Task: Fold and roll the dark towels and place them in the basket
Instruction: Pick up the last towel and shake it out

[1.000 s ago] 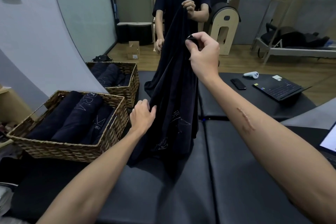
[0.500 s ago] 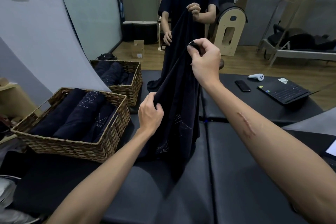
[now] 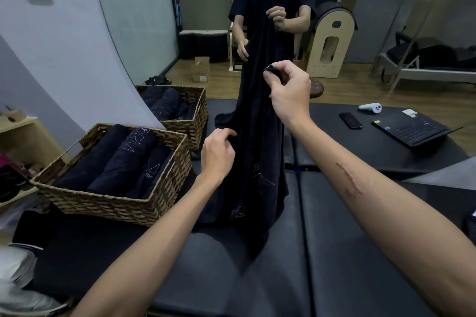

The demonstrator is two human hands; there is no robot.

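Note:
A dark towel (image 3: 257,162) hangs in front of me, its lower end resting on the black padded table (image 3: 347,252). My right hand (image 3: 289,95) pinches the towel's top corner, held high. My left hand (image 3: 217,154) grips the towel's left edge lower down. A woven basket (image 3: 108,203) stands at my left with several rolled dark towels (image 3: 123,159) lying side by side in it.
A mirror ahead reflects me, the towel and the basket (image 3: 190,116). On the table at the right lie a phone (image 3: 350,120), a white controller (image 3: 371,107) and an open laptop (image 3: 412,131). A wooden shelf (image 3: 23,136) stands at the far left.
My left hand has closed on the towel's left edge and risen a little. My right hand has kept its pinch on the top corner and lowered slightly.

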